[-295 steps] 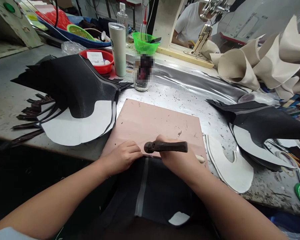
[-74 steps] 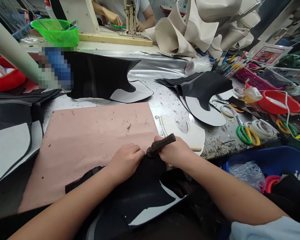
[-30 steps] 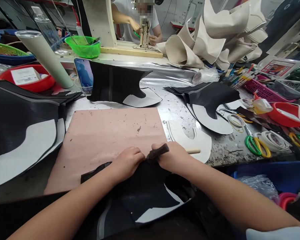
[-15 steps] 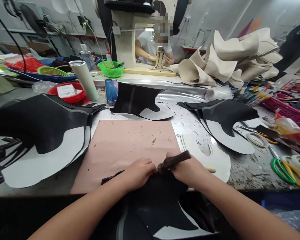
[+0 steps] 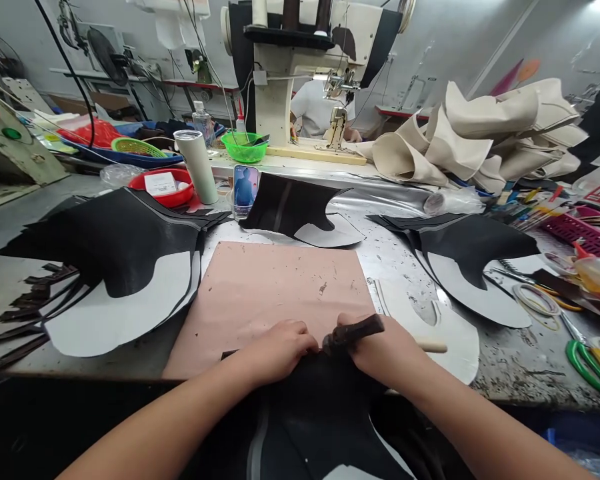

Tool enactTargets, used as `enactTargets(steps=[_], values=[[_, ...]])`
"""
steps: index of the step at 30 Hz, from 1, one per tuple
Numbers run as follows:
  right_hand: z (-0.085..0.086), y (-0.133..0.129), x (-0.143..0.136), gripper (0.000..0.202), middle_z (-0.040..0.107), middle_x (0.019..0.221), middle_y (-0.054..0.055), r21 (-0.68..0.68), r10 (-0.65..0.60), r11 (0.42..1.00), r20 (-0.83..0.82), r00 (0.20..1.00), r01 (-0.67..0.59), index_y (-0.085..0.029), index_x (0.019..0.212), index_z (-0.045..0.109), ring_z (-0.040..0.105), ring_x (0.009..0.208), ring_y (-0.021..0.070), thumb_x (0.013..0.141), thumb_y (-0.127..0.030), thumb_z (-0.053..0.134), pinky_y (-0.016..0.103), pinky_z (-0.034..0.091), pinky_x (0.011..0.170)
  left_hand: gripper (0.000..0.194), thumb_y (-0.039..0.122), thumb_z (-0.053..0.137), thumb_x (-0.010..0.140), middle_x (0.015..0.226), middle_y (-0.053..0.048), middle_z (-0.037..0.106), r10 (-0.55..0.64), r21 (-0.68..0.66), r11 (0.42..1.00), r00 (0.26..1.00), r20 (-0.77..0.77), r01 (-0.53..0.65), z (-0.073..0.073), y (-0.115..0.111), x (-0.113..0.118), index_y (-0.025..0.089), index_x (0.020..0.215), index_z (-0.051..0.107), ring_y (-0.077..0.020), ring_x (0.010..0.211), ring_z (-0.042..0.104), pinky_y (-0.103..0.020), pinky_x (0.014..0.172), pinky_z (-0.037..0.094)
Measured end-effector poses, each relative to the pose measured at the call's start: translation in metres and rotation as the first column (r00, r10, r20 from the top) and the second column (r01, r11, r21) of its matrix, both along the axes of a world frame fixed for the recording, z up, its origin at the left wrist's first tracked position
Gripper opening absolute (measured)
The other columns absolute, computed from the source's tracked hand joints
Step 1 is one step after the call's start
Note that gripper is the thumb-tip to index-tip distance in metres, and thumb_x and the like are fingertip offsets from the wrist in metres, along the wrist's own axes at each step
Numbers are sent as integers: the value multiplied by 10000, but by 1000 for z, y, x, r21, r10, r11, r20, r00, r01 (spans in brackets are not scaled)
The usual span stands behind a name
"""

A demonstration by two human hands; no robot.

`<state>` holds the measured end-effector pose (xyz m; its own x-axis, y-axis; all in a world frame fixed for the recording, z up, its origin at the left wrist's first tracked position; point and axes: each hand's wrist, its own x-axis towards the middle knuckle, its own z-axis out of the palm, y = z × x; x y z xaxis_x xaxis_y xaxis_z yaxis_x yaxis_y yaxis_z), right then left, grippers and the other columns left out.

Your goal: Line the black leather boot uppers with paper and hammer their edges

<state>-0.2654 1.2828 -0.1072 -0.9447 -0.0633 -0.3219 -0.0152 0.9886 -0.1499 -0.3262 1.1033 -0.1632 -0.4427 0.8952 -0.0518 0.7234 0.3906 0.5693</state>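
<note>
My left hand (image 5: 287, 348) has its fingers curled down on the upper edge of a black boot-shaped leather piece (image 5: 315, 413). That piece hangs over the table's front edge towards my lap and carries a grey strip and white backing. My right hand (image 5: 387, 347) is closed round a hammer, whose dark head (image 5: 353, 333) lies across my fingers. Its round face is close to the leather edge beside my left fingertips; whether it touches cannot be told. The pale wooden handle (image 5: 433, 345) sticks out beyond the hand. Beneath both hands is a pinkish work mat (image 5: 280, 287).
Black-and-white piece stacks lie left (image 5: 125, 247) and right (image 5: 455, 243). Another black piece (image 5: 295, 207) stands behind the mat beside a phone (image 5: 245, 190) and tumbler (image 5: 197, 167). Scissors (image 5: 593, 363) lie far right. A co-worker (image 5: 320, 110) sits behind a sewing machine (image 5: 275, 87).
The view has tilted up and turned slightly left, so the table's things appear farther right. Both hands keep their hold at the leather edge, the hammer face still close to my left fingers.
</note>
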Motion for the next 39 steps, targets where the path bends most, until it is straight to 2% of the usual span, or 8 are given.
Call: enactTargets(steps=[10,14,18,21,27,31,35,39], values=[[0,-9,-2,114,509,594,-16,-51,-10,999,37,999,12,-207,760,540,384,499,109,728,-136,456,229,176,470,250,56,437,790,821,-32,571,24,37,999,999,41,-26,-3,-10,-1,184,873,636,-151,797,533,-252,733,431],[3,-13,-5,144,505,587,-8,-10,52,999,56,997,-52,-199,754,555,410,527,115,702,-96,470,236,177,487,286,61,426,797,863,-42,560,19,12,1000,1000,-14,-19,-2,-15,-3,211,918,637,-171,822,522,-279,735,428],[0,-16,-8,114,513,602,-16,-51,40,998,52,998,-38,-208,785,546,413,528,111,728,-142,473,229,175,476,266,37,438,767,816,-34,567,16,28,999,999,42,-17,-2,-20,-5,183,878,630,-156,785,528,-250,709,429],[-2,-18,-9,122,482,566,-23,-33,99,995,42,994,-98,-208,740,536,388,513,108,702,-110,475,230,163,467,307,19,427,750,845,-38,566,-1,34,999,1000,-2,1,-3,-23,-7,195,888,638,-166,818,524,-262,730,427],[-1,-24,-12,114,508,580,-21,-31,59,998,47,997,-58,-215,783,543,402,498,109,740,-153,457,235,162,462,258,43,437,776,827,-31,577,7,89,996,999,43,-11,-3,-32,-9,182,852,640,-143,793,535,-236,734,425],[-1,-27,-14,118,534,613,-5,-18,76,997,19,997,-75,-210,750,549,435,549,121,725,-138,459,235,180,472,310,43,443,769,849,-31,557,-2,19,1000,1000,4,2,-3,-37,-10,220,928,641,-168,826,515,-272,741,418],[-1,-29,-14,117,490,561,-26,-58,45,997,46,998,-42,-213,763,539,385,491,107,727,-138,457,231,173,452,244,53,447,788,819,-35,565,25,63,998,997,77,-30,-2,-41,-12,179,856,644,-149,797,522,-245,729,418],[0,-33,-16,106,500,586,-20,-30,56,998,50,997,-55,-209,751,538,391,506,109,724,-135,466,230,178,451,278,78,436,805,877,-35,559,25,40,999,998,54,-27,-1,-47,-13,224,919,644,-168,859,512,-270,766,418]])
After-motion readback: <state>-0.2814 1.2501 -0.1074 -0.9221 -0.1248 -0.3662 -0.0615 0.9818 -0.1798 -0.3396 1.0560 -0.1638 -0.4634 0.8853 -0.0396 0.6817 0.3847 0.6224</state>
